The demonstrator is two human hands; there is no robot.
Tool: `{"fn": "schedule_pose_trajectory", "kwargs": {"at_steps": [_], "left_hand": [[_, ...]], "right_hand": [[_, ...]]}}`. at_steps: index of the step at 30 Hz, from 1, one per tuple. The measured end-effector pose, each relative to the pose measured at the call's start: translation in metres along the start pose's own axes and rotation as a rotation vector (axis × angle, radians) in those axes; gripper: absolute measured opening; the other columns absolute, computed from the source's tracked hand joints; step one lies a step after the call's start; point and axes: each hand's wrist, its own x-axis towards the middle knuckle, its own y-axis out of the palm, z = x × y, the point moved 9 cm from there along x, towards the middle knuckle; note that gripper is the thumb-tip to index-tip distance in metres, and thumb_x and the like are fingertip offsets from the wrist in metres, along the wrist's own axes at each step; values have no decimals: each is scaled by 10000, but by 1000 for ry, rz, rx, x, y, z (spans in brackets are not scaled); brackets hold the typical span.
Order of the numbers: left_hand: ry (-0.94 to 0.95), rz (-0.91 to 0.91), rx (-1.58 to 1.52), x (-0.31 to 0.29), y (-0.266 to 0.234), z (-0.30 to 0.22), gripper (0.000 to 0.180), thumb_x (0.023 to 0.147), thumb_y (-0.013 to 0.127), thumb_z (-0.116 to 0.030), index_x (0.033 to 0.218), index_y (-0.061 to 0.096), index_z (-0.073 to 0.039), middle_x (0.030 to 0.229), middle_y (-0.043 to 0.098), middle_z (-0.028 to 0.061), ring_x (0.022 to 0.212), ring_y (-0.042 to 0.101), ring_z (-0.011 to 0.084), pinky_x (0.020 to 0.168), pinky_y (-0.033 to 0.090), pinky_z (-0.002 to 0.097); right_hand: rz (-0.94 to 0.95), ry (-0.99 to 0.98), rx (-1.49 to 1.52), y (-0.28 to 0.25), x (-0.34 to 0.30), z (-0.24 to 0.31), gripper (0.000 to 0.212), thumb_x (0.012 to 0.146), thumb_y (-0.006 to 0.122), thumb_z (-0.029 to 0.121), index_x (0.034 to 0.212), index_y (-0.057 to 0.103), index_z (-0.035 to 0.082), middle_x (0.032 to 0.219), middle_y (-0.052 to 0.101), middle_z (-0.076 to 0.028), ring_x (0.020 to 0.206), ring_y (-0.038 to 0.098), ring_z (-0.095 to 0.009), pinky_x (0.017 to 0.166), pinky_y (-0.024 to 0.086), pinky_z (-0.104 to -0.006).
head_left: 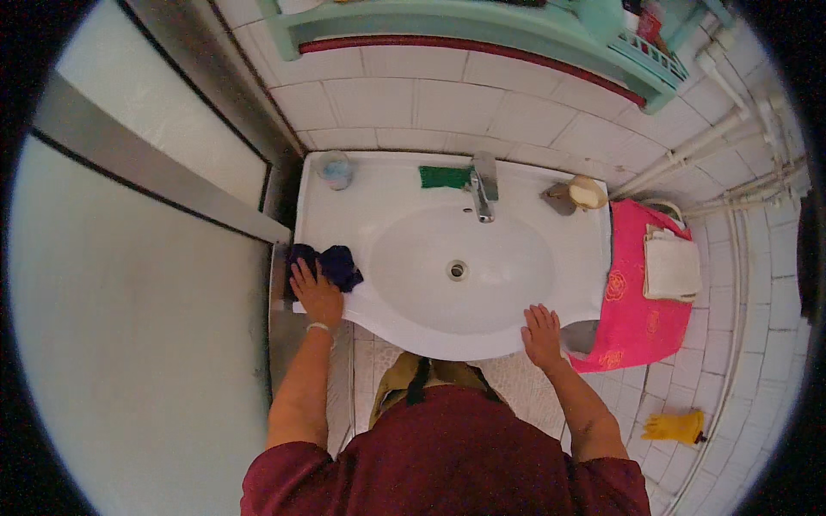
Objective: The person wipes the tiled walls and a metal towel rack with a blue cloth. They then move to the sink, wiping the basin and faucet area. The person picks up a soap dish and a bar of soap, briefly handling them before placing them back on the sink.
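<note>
A white washbasin point(404, 193) spans the counter in front of me. At its left front corner my left hand point(317, 292) lies on a bunched dark navy cloth point(342, 267), fingers stretched out rather than closed around it. Opposite, my right hand point(541, 335) rests at the basin's right front rim, holding nothing, its fingers extended. Between the hands is the bowl, with a round drain point(457, 270). A chrome faucet point(483, 193) stands at the back, next to a green scouring pad point(444, 177).
A clear cup point(335, 170) stands at the back left; a soap dish point(587, 193) sits back right. Pink cloth point(632, 284) with a folded white towel point(672, 266) lies right. A yellow glove point(674, 426) hangs lower right. A green shelf point(447, 26) overhangs; a frosted door point(138, 301) borders the left.
</note>
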Motion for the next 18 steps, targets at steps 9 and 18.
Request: {"fn": "schedule_pose_trajectory", "kwargs": {"at_steps": [9,18], "left_hand": [[379,-6,-278,-73,-10,-60,290,824,581,-179,1006,627,42,1380,428,209,1335,307,375,1102,198,518],[649,181,-381,-159,-15,-184,328,823,590,-233,1038,624,13,1313,495,182,1277,383,361,1078,236,515]], "right_hand": [[-9,15,8,-7,3,4,434,853,550,220,1250,509,48,1326,469,-112,1288,368,-307,1077,239,-509],[53,39,17,8,0,-6,474,865,546,248,1297,483,64,1380,429,-118,1331,317,-313,1095,190,-517]]}}
